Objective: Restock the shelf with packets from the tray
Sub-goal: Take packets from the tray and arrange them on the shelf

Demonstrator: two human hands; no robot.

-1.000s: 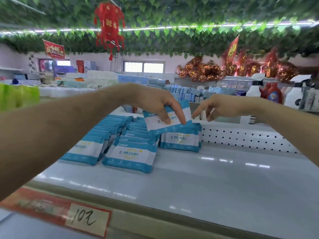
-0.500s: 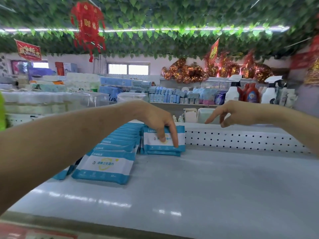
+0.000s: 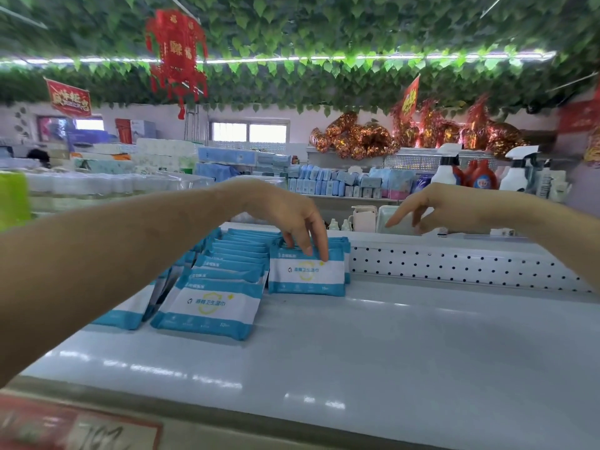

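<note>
Blue-and-white wipe packets [image 3: 211, 303] lie in overlapping rows on the left of the grey shelf [image 3: 389, 345]. A further packet [image 3: 306, 276] stands upright at the right end of the rows, leaning on several others by the perforated back rail [image 3: 454, 264]. My left hand [image 3: 292, 219] reaches down onto it, fingertips on its top edge and front face; the thumb is hidden. My right hand [image 3: 431, 206] hovers above the back rail with loose spread fingers, holding nothing. No tray is in view.
A red price label [image 3: 81, 430] sits on the shelf's front lip. Behind the rail stand small bottles and a white container [image 3: 363, 219], with spray bottles [image 3: 519, 173] further right. Far shelves hold tissue packs.
My left hand lowered the packet onto the shelf against the right-hand stack, and its fingers slid up to the top edge. The right hand stayed above the rail.
</note>
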